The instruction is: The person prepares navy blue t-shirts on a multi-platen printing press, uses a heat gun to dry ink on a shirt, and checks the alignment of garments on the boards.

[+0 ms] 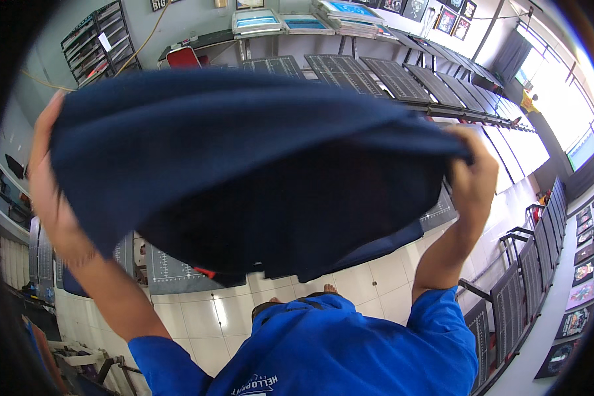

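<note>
A large navy shirt (244, 119) is spread in the air before me, slightly blurred by motion. Its lower edge gapes open and shows a dark inside. At the left edge, my left hand (46, 171) grips the cloth, its fingertips reaching the upper corner and partly hidden. My right hand (475, 168) is closed on the opposite corner. Both arms are raised and wide apart. Below the shirt, a dark grey printing board (178, 267) with white ruled marks shows in part, and darker cloth (383, 247) lies to its right.
Rows of marked printing boards (343, 72) stand beyond the shirt, with more boards (508, 303) on frames at the right. Framed screens (303, 24) rest on a back table. A dark rack (102, 43) and a red chair (182, 57) are at the far left. Tiled floor (208, 313) lies below.
</note>
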A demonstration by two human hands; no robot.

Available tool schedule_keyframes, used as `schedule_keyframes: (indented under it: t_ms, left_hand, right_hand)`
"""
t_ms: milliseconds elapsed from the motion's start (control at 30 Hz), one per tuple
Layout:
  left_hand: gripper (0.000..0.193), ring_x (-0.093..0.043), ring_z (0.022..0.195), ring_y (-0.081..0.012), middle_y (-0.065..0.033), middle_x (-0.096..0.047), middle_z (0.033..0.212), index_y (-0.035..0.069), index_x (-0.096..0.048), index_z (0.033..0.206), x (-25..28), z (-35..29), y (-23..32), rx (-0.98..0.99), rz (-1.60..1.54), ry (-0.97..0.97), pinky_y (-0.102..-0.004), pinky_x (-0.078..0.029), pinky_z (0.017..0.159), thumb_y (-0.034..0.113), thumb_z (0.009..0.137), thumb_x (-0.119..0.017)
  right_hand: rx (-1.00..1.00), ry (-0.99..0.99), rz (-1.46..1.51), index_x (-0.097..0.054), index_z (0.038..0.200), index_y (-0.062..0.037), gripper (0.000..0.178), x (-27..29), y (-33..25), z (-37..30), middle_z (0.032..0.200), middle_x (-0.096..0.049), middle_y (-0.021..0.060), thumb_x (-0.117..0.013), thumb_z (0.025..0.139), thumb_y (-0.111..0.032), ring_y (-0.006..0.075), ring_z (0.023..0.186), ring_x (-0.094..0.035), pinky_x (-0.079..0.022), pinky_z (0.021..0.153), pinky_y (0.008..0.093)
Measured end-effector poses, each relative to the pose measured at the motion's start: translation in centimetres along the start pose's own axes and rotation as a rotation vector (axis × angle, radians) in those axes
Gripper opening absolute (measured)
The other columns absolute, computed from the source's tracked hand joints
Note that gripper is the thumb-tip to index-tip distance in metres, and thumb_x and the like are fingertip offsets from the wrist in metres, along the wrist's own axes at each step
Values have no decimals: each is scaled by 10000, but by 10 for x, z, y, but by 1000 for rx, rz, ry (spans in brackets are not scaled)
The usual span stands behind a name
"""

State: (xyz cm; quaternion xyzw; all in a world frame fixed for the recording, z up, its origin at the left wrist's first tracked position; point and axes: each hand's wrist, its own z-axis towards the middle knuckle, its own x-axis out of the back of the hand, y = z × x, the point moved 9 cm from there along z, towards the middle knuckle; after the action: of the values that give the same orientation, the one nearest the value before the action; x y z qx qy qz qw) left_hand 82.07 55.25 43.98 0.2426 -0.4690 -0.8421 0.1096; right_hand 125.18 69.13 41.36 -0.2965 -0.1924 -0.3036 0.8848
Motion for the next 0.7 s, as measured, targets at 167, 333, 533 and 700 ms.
schedule_keyframes:
  t_ms: [167,333,533,700]
  left_hand:
    - [181,-688,747,-200,-121,-704,885,-5,-661,957,-78,99,-149,454,-282,-128,-323,-589,701,132,843,-695]
    - [146,-677,854,-300,-162,-699,955,-8,-649,951,-110,166,-321,629,-469,117,-436,-548,852,120,890,-616]
    - [190,-633,954,-267,-158,-642,1051,-49,-590,1037,-160,196,-244,190,-405,184,-385,-512,917,42,876,-631]
    - [109,-588,828,-124,-30,-604,896,37,-610,958,-193,44,-146,10,-104,174,-267,-476,786,119,895,-646]
  right_hand:
    - [-85,99,-457,-691,1077,-104,312,46,169,76,970,-687,186,-554,796,-111,362,931,-656,-492,824,418]
    - [-225,-118,-487,-705,1086,-127,341,-17,327,143,899,-694,198,-550,783,-123,341,890,-681,-520,815,419]
    - [-259,144,325,-610,1198,33,376,61,356,195,914,-699,126,-476,848,14,171,802,-689,-550,698,252]
    - [54,143,62,-603,1135,65,337,153,311,110,1019,-661,120,-499,886,-136,205,922,-619,-473,840,305]
